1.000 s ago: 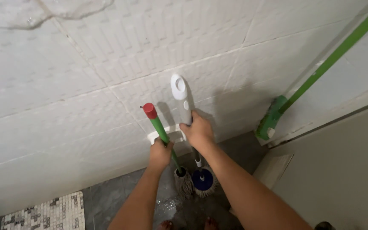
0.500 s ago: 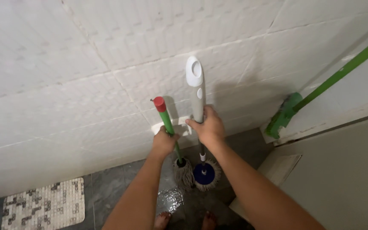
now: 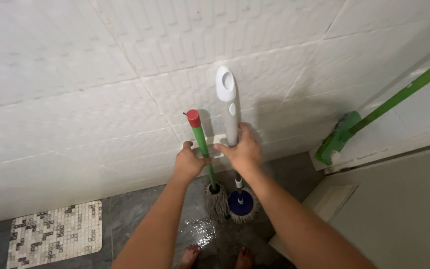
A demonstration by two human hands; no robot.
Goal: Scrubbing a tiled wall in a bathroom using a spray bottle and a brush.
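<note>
Your left hand (image 3: 189, 163) is wrapped round the green mop handle (image 3: 201, 144) & right hand (image 3: 243, 152) round the grey mop handle (image 3: 231, 119), both upright vs. the tiled wall (image 3: 75, 74); light, stiff, prob. slick poles w/ wet mop heads (image 3: 230, 204), so grip mid-shaft.

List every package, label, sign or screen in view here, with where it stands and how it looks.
None in view: no package, label, sign or screen. The left hand grips a green mop handle with a red cap, the right hand a grey mop handle with a white top, both before the white tiled wall.
</note>
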